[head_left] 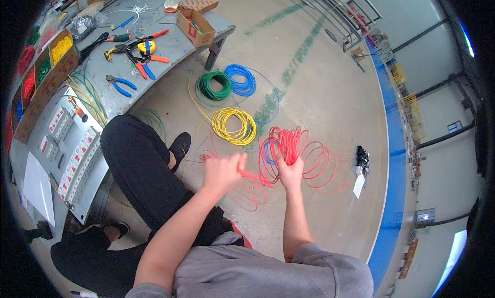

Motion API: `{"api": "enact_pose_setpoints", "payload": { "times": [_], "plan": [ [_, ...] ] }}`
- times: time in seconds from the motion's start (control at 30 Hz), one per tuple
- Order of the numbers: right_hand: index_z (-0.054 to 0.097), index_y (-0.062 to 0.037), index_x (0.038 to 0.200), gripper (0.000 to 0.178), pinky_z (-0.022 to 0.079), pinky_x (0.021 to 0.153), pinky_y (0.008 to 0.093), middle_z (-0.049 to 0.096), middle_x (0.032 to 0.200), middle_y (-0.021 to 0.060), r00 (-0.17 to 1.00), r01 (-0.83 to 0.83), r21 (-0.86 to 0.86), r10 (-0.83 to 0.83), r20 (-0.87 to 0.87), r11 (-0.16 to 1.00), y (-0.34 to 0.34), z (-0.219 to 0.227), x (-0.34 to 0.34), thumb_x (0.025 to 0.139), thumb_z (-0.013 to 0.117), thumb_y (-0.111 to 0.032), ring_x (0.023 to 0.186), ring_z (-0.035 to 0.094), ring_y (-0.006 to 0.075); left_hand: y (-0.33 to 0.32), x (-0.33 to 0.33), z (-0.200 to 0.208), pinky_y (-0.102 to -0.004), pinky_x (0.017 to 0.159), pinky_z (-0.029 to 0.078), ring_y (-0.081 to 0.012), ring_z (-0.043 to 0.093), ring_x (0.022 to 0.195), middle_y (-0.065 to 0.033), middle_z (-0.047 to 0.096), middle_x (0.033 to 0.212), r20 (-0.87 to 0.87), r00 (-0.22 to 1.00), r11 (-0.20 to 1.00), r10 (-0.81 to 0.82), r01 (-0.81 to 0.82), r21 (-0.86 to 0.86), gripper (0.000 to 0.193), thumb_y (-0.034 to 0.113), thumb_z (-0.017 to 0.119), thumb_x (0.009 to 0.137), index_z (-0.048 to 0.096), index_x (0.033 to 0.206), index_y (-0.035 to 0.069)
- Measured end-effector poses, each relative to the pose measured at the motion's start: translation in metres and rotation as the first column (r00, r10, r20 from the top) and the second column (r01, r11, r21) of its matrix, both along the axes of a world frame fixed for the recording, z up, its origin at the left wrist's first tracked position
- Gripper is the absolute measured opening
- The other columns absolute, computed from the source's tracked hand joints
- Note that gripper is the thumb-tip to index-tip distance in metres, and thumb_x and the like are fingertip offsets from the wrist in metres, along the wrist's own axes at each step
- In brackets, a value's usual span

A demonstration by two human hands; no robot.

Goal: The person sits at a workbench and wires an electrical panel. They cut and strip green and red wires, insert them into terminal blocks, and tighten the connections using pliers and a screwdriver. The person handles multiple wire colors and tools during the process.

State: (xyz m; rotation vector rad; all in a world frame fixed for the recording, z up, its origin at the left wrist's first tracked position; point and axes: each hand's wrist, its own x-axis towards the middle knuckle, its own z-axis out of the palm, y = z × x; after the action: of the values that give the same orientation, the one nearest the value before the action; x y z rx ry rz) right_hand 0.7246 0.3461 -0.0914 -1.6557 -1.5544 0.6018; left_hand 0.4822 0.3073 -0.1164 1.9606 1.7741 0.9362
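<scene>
A loose coil of red wire (290, 143) hangs from my right hand (290, 170), whose fingers are wrapped round the bundled loops. Its outer loops spread to the right and below the hand. To the left, my left hand (223, 172) is closed, and red strands run from it across to the coil. Beyond my hands, a yellow wire coil (233, 126), a green wire coil (214, 85) and a blue wire coil (241, 80) lie on the floor. Part of another blue coil shows behind the red loops.
On the grey workbench (170, 47) at left lie blue-handled pliers (121, 85), several other hand tools and a small cardboard box (196, 27). A panel with a row of breakers (80, 166) rests at its near edge. Black parts (362, 161) sit on the floor at right.
</scene>
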Motion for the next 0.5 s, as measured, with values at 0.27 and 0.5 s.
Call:
{"api": "enact_pose_setpoints", "payload": {
  "times": [0.27, 0.5],
  "plan": [
    [0.057, -0.0076, 0.088, 0.014, 0.038, 0.051, 0.0280, 0.055, 0.070, -0.0016, 0.697, 0.337, 0.247, -0.065, -0.714, 0.908, 0.040, -0.012, 0.019, 0.099, 0.065, -0.006, 0.057, 0.049, 0.0090, -0.025, 0.020, -0.045, -0.0466, 0.058, 0.057, -0.0291, 0.075, 0.062, -0.0117, 0.075, 0.069, -0.216, 0.900, 0.923, -0.378, 0.349, -0.161, 0.038, 0.035, 0.058, 0.104, 0.077, 0.081, 0.012],
    [0.050, -0.0118, 0.090, 0.012, 0.029, 0.038, 0.0284, 0.038, 0.056, -0.0023, 0.495, -0.070, 0.204, 0.212, -0.842, 0.976, 0.015, 0.046, 0.047, 0.101, 0.054, -0.008, 0.039, 0.034, 0.0108, 0.003, 0.023, -0.063, -0.0435, 0.057, 0.059, -0.0279, 0.075, 0.060, -0.0117, 0.074, 0.067, -0.242, 0.970, 0.991, -0.031, -0.002, -0.133, 0.042, 0.033, 0.057, 0.105, 0.077, 0.075, 0.012]
  ]
}}
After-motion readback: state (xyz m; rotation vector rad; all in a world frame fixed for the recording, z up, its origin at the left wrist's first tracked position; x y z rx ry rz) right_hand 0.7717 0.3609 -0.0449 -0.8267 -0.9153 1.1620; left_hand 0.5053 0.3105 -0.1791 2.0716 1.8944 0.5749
